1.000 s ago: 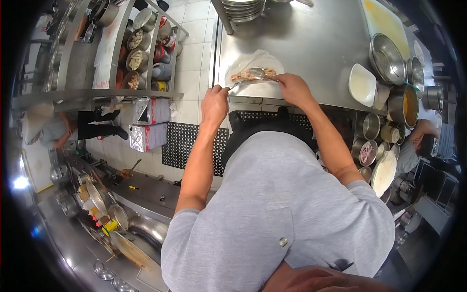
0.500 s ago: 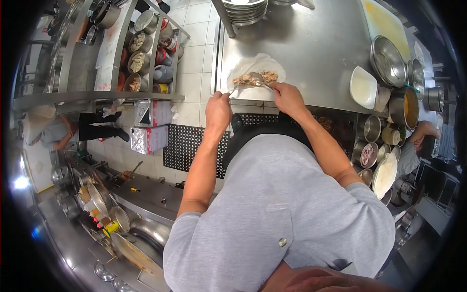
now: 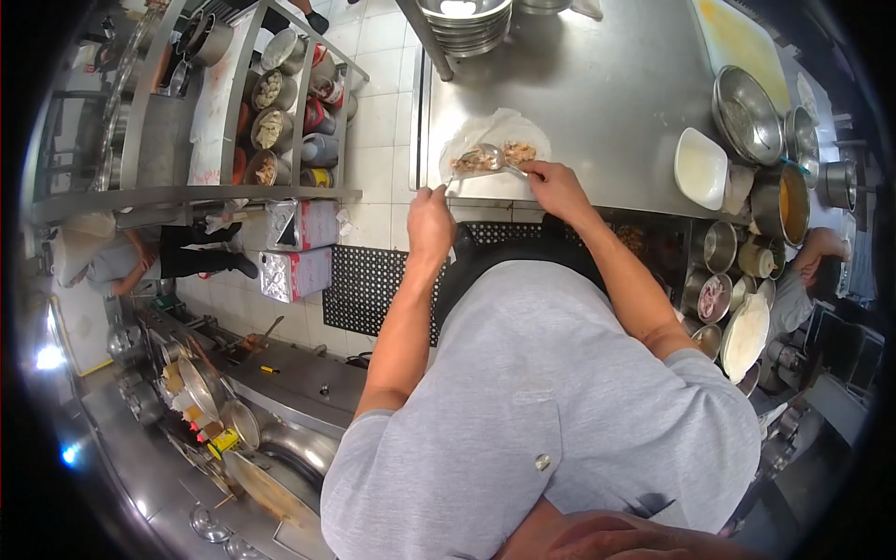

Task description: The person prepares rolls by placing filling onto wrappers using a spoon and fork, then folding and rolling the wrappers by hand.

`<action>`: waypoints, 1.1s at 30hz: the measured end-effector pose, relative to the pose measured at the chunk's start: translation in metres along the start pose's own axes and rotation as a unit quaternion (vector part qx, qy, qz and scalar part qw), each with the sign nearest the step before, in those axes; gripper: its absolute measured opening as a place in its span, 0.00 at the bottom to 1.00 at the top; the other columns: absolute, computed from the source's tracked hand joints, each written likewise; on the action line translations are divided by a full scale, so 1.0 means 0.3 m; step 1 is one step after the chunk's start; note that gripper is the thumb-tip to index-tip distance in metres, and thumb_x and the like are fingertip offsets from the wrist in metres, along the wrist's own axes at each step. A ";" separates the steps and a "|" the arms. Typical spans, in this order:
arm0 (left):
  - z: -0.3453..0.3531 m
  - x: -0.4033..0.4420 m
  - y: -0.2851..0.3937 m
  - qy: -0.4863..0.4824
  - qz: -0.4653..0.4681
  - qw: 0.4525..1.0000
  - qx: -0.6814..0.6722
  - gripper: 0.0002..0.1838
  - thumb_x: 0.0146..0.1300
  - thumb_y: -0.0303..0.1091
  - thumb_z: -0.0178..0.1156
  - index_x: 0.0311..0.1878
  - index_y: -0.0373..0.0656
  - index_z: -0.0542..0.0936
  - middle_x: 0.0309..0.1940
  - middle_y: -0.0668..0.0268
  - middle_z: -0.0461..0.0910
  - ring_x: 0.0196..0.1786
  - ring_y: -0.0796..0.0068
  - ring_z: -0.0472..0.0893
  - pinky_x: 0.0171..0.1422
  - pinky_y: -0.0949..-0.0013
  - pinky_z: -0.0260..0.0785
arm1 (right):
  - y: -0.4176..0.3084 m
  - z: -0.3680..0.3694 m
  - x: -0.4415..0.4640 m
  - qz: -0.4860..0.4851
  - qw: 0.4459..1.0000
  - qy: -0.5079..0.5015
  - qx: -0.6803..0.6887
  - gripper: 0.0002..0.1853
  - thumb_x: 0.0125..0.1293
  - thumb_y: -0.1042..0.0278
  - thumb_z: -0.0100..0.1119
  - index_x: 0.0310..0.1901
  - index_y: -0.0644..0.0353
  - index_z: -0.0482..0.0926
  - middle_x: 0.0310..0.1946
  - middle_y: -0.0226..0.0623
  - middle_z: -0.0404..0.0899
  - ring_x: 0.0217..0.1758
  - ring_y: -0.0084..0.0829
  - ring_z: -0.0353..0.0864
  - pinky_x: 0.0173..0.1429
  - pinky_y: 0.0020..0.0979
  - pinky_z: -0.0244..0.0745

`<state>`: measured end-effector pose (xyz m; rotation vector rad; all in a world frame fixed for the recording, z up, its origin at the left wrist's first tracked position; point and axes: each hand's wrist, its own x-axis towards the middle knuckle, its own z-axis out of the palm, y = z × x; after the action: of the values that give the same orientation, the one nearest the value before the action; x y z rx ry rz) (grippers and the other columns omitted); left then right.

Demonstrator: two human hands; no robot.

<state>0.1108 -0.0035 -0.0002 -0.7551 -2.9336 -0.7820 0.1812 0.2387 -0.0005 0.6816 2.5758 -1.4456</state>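
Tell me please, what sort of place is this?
Most likely a commercial kitchen: there are a long stainless steel worktable, stacked metal dishes and a shelf rack holding metal containers.

Shirt [image 3: 523,373]: one, heather grey, softly creased, which we take as a single plain garment. Stud [image 3: 542,462]: one, small, rounded, pale and shiny, on the shirt front. Seam line [image 3: 562,429]: thin, running hemward from just beside the stud. Left sleeve [image 3: 359,457] and right sleeve [image 3: 705,397]: short, grey, one either side of the stud. Lower garment [image 3: 518,250]: black, beyond the hem from the stud; type we cannot tell. Left hand [image 3: 430,224], right hand [image 3: 560,191]: bare.
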 end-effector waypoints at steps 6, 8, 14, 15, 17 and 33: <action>0.016 0.020 0.053 0.002 -0.005 1.000 -0.022 0.14 0.65 0.21 0.55 0.51 0.32 0.84 0.33 0.48 0.79 0.37 0.45 0.80 0.44 0.51 0.74 | 0.026 -0.049 0.035 0.152 0.931 -0.095 0.318 0.18 0.65 0.73 0.55 0.54 0.65 0.84 0.28 0.33 0.78 0.18 0.19 0.64 0.21 0.24 0.58; -0.019 0.023 0.059 0.010 -0.023 0.999 -0.037 0.14 0.65 0.21 0.55 0.52 0.33 0.84 0.35 0.48 0.79 0.39 0.46 0.80 0.46 0.51 0.74 | 0.038 -0.077 0.039 0.161 0.914 -0.107 0.356 0.18 0.65 0.75 0.55 0.55 0.66 0.84 0.28 0.31 0.76 0.17 0.16 0.60 0.20 0.23 0.52; -0.033 0.001 0.032 0.026 -0.054 0.998 -0.017 0.15 0.65 0.22 0.56 0.53 0.35 0.84 0.38 0.50 0.80 0.41 0.47 0.80 0.48 0.52 0.74 | 0.065 -0.102 0.074 0.172 0.900 -0.130 0.379 0.19 0.64 0.78 0.54 0.56 0.67 0.82 0.28 0.29 0.75 0.16 0.14 0.56 0.18 0.22 0.47; -0.022 -0.011 0.027 0.008 -0.045 0.999 0.006 0.15 0.65 0.22 0.55 0.52 0.36 0.84 0.38 0.51 0.80 0.42 0.48 0.80 0.49 0.52 0.74 | 0.060 -0.100 0.078 0.167 0.909 -0.130 0.358 0.19 0.65 0.79 0.54 0.56 0.67 0.82 0.27 0.28 0.75 0.15 0.14 0.55 0.18 0.22 0.46; -0.006 -0.029 0.015 -0.008 -0.038 0.999 0.029 0.16 0.64 0.21 0.54 0.52 0.36 0.84 0.38 0.51 0.80 0.43 0.48 0.80 0.49 0.52 0.75 | 0.049 -0.097 0.080 0.161 0.918 -0.127 0.339 0.19 0.65 0.79 0.53 0.56 0.67 0.82 0.27 0.28 0.74 0.15 0.14 0.55 0.18 0.22 0.46; -0.065 -0.021 0.011 -0.003 -0.007 0.999 0.043 0.16 0.63 0.22 0.54 0.52 0.36 0.84 0.37 0.53 0.79 0.43 0.49 0.78 0.50 0.52 0.74 | 0.080 -0.252 0.101 0.144 0.887 -0.154 0.410 0.17 0.68 0.75 0.57 0.56 0.69 0.81 0.27 0.28 0.76 0.15 0.12 0.56 0.17 0.19 0.47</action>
<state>0.1158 -0.0131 0.0175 -0.7325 -2.9595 -0.6506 0.1735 0.3224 0.0124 0.7764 1.4802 -2.2814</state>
